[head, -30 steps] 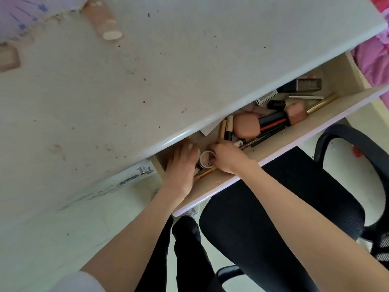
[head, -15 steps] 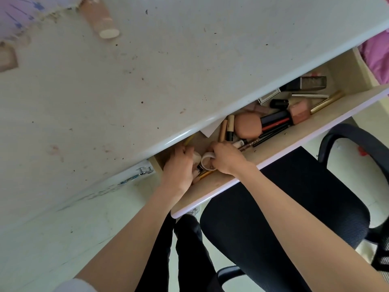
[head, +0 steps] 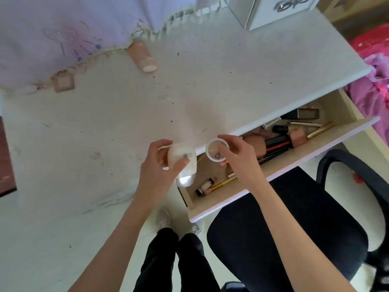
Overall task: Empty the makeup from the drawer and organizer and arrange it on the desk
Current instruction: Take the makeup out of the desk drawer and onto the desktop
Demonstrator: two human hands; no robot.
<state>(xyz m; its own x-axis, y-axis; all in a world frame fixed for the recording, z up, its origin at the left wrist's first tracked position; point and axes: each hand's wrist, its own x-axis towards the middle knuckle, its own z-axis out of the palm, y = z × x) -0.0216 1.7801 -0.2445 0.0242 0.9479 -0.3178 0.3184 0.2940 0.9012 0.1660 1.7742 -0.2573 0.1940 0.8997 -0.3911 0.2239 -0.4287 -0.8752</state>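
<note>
Partly blurred, a pale bottle was gripped by the left hand, a clear round lid pinched by the right hand.

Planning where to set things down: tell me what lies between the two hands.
Head view: between left hand and right hand are only their held white container and clear lid.

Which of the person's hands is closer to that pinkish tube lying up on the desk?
Left. The left hand, holding a white container, is over the desk's front edge below the tube. The right hand, pinching a clear round lid, is farther off, above the open drawer.
</note>
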